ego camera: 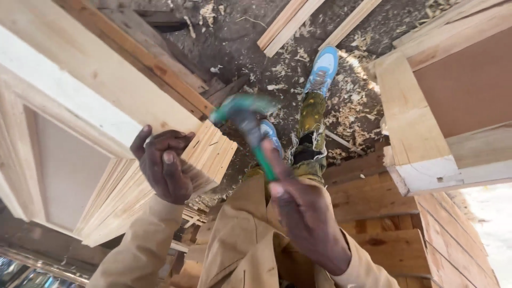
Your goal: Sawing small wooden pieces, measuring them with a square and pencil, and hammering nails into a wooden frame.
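Observation:
My right hand grips the green handle of a hammer; the blurred hammer head is raised close to the corner of a pale wooden door frame. My left hand presses against the stacked end of that frame's mouldings, fingers curled on the wood, thumb up. Whether it pinches a nail is hidden. Both sleeves are tan.
Below lie my legs in patterned trousers and blue-white shoes on dark ground strewn with wood shavings. A second framed wooden panel stands at right. Loose wooden laths lie at top. Planks sit lower right.

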